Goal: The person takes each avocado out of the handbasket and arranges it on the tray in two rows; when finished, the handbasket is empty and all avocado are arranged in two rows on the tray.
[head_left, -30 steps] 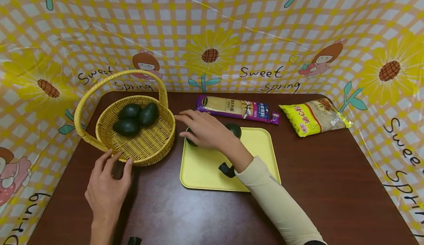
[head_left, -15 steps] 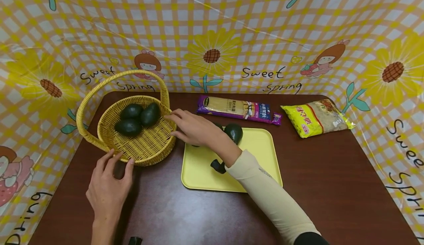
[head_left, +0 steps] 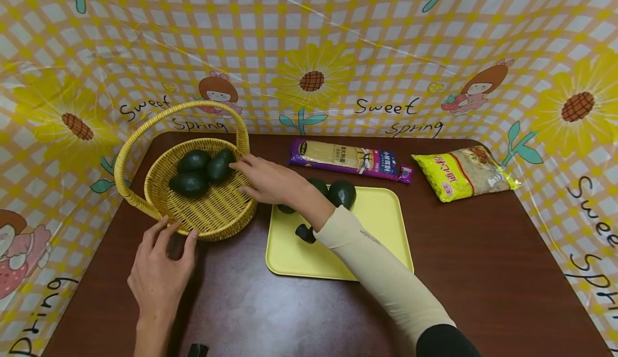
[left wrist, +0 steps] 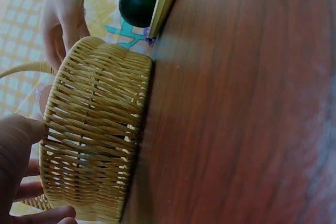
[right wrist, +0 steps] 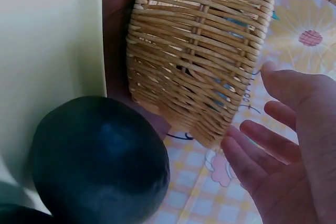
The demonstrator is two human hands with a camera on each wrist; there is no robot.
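Observation:
A round yellow wicker basket (head_left: 224, 232) with a tall handle holds three dark green avocados (head_left: 189, 185). My left hand (head_left: 161, 266) touches the basket's near rim with relaxed, spread fingertips; its thumb lies against the weave in the left wrist view. Over the basket's right rim reaches my right hand (head_left: 275, 181), fingertips beside the rightmost avocado inside. Nothing shows between its loosely spread fingers in the right wrist view. More avocados (head_left: 342, 194) lie at the back of a pale yellow tray (head_left: 372, 239), partly hidden by the right arm.
Behind the tray lies a purple pasta packet (head_left: 350, 159). A yellow and clear food bag (head_left: 463, 173) is at the back right. Patterned cloth (head_left: 309, 24) walls in the dark wood table (head_left: 251, 308). A black device (head_left: 305, 233) hangs by the right wrist.
My right hand has moved left from over the tray to over the basket's right rim, uncovering more of the tray's avocados. The left hand stays at the rim.

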